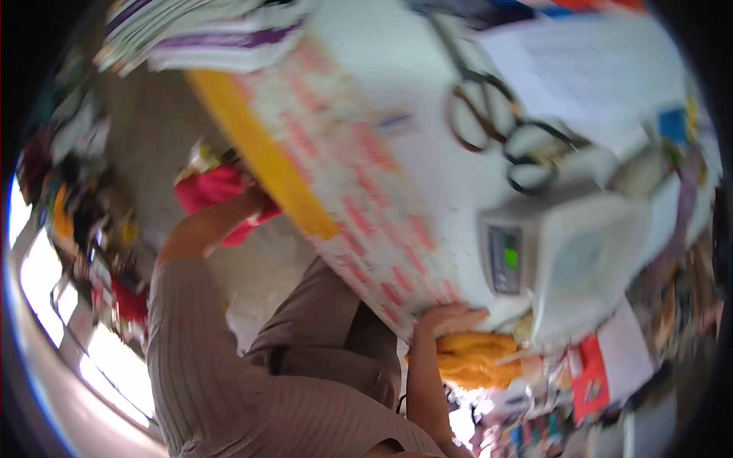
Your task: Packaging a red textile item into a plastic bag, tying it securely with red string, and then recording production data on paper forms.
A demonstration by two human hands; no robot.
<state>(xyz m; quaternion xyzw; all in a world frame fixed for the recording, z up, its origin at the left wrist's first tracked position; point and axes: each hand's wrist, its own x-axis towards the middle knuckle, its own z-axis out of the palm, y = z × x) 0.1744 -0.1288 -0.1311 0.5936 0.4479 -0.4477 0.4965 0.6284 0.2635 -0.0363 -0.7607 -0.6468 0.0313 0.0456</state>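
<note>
My left arm reaches out past the table's yellow-striped edge. My left hand [258, 201] is beside a bright pink-red cloth [205, 191], partly overlapping it. Its fingers are blurred and partly hidden at the table edge, so a hold on the cloth cannot be made out. My right hand [452, 317] rests flat on the near edge of the white table [382, 179], fingers stretched out and nothing in them. Just below that hand is a bunched orange cloth [477, 359].
A digital scale [565, 259] with a lit display sits on the table. Beyond it lie black-handled scissors [489, 122] and white paper sheets [588, 69]. Stacked booklets [221, 42] stand at the far left corner. Cluttered goods [99, 229] line the floor's left side.
</note>
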